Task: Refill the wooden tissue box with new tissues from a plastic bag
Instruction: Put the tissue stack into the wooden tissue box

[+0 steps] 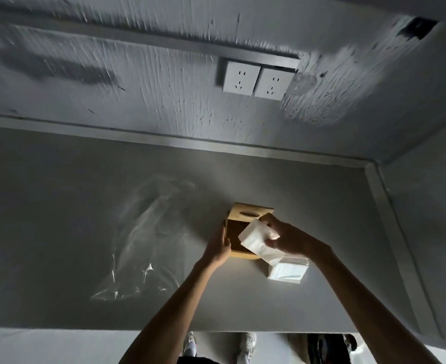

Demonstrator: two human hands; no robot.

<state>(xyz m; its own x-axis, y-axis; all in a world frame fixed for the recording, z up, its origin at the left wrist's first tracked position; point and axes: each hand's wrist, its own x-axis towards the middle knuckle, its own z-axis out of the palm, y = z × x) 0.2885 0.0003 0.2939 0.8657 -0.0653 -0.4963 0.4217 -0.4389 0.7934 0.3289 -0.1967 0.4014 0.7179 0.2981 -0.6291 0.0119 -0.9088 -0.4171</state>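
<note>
The person's left hand (218,246) is bracing the light wooden tissue box (245,233) on its side, open cavity toward the fingers, while the right hand (286,236), fingers clenched around a white tissue stack (258,240), is feeding it in; a second stack (287,270) is lying just beneath that wrist, the clear plastic bag (143,248) well clear.

A square light-wood tissue box (245,227) lies open, its dark inside showing. A white folded tissue stack (258,239) tilts over the opening; another white stack (288,270) lies just beside it. A crumpled clear plastic bag (148,245) lies apart, flat.
</note>
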